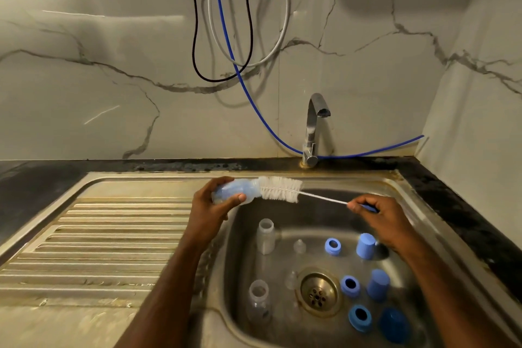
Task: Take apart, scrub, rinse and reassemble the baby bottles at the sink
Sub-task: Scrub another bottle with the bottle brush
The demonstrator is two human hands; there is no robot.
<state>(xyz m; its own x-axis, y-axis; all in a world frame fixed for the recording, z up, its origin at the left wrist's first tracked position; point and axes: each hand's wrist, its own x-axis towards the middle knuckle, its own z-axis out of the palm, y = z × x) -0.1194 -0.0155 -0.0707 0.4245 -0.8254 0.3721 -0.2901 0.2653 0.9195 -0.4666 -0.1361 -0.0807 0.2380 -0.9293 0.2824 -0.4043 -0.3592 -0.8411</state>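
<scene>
My left hand (209, 203) grips a clear baby bottle (234, 192) held sideways over the sink's left rim, its mouth toward the right. My right hand (378, 215) pinches the blue handle of a bottle brush (279, 189); the white bristle head sits just outside the bottle's mouth. In the sink basin (282, 325) stand two more clear bottles (265, 236) (258, 301), two clear teats (299, 246) (291, 280), three blue collar rings (332, 246) (350, 286) (360, 317) and three blue caps (365, 245) (378, 285) (394, 325).
A chrome tap (313, 127) stands behind the basin with no water running. The ribbed steel drainboard (99, 246) lies to the left. The drain (319, 292) is in the basin's middle. A blue hose (254, 104) and cables hang on the marble wall. Dark counter borders the sink.
</scene>
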